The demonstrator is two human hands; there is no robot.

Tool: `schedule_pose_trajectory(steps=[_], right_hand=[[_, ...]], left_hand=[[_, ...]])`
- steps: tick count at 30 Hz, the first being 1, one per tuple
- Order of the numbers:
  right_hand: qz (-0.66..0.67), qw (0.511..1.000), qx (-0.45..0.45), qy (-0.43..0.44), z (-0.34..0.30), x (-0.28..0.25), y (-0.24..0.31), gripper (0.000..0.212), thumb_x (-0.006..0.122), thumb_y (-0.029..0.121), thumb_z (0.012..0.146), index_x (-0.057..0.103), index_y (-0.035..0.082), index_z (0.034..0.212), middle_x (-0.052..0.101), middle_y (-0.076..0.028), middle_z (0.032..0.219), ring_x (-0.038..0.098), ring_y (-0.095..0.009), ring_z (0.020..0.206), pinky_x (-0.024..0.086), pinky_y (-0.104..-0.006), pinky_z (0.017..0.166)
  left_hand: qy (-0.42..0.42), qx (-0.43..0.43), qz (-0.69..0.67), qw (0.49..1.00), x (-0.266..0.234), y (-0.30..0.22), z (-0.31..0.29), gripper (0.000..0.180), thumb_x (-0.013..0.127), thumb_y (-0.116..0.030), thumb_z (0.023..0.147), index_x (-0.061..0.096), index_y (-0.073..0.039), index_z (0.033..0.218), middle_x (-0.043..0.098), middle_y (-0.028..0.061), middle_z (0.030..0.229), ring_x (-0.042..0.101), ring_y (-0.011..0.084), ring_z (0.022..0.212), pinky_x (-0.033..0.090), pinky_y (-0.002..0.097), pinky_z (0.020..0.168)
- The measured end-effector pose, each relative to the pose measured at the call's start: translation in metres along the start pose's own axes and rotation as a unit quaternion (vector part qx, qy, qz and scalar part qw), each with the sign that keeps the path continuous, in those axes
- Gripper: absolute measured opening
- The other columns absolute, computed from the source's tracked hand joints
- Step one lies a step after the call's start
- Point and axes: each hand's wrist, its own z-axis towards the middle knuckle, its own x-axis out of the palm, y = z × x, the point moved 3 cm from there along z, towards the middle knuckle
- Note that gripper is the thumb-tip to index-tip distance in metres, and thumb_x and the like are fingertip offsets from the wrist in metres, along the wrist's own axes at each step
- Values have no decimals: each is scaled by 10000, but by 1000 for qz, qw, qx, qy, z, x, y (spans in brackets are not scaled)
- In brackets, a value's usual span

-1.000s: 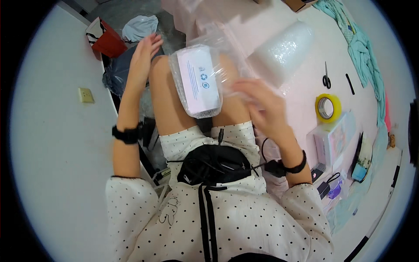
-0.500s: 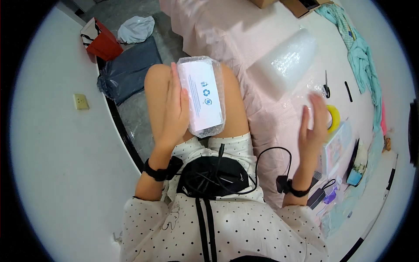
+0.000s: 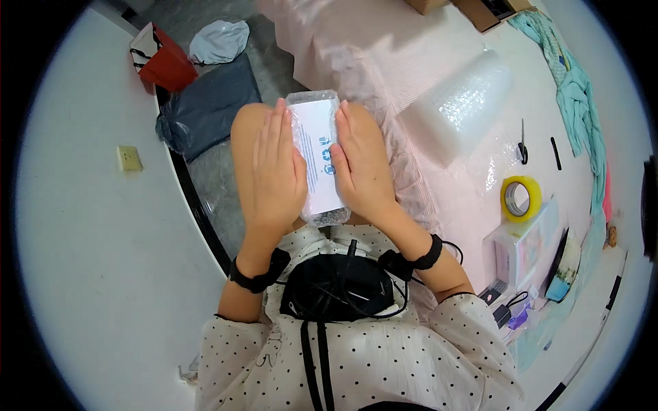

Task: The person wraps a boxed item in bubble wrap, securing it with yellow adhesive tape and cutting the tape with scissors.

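A white box (image 3: pixel 315 154) wrapped in clear bubble wrap lies lengthwise over my thighs, its printed face up. My left hand (image 3: pixel 275 175) lies along the box's left side, fingers straight and together, palm against the wrap. From the other side my right hand (image 3: pixel 362 171) presses on it, the thumb over the edge of the top face. Between them the two hands hold the box. The far and near ends of the wrap stick out past the box. Both palms and the box's underside are hidden.
On the pink bedspread (image 3: pixel 418 198) to the right lie a bubble wrap roll (image 3: pixel 462 106), scissors (image 3: pixel 523 147), a yellow tape roll (image 3: pixel 521 198) and a clear-lidded case (image 3: pixel 524 243). A grey plastic parcel (image 3: pixel 212 106) and a red bag (image 3: pixel 164 65) are on the floor at left.
My right hand has come left from beside the tape roll on the bed to the right side of the wrapped box. My left hand has stayed on the box's left side.
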Motion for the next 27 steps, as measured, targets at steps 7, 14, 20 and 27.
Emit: schedule_pose_trajectory(steps=[7, 14, 20, 27], right_hand=[[206, 970, 122, -29, 9, 10, -30, 211, 526, 102, 880, 560, -45, 1028, 529, -185, 1237, 547, -336, 1002, 404, -376, 928], [256, 949, 183, -33, 29, 20, -24, 201, 520, 130, 881, 555, -8, 1023, 527, -164, 1260, 585, -305, 917, 443, -373, 859], [101, 992, 62, -44, 16, -27, -14, 293, 570, 110, 832, 564, 21, 1111, 486, -205, 1294, 508, -352, 1108, 379, -409, 959], [-358, 901, 188, -159, -73, -165, -87, 396, 631, 115, 801, 530, -29, 1156, 500, -224, 1258, 449, -387, 1186, 332, -456, 1015]], left_hand=[[-39, 0, -108, 993, 1, 15, 5, 352, 377, -48, 904, 460, 48, 1232, 446, 190, 1322, 418, 326, 1209, 266, 413, 1057], [-56, -109, -134, 983, 0, 19, 20, 386, 388, -101, 941, 431, -3, 1313, 529, 154, 1264, 519, 287, 1111, 358, 369, 980], [18, -134, -311, 941, 16, 34, 24, 628, 429, -386, 912, 313, 2, 1392, 375, 174, 1395, 408, 256, 1247, 286, 359, 1063], [7, -155, -423, 893, 4, 15, 19, 762, 566, -50, 757, 212, 8, 1429, 254, 203, 1471, 284, 286, 1349, 237, 374, 1103]])
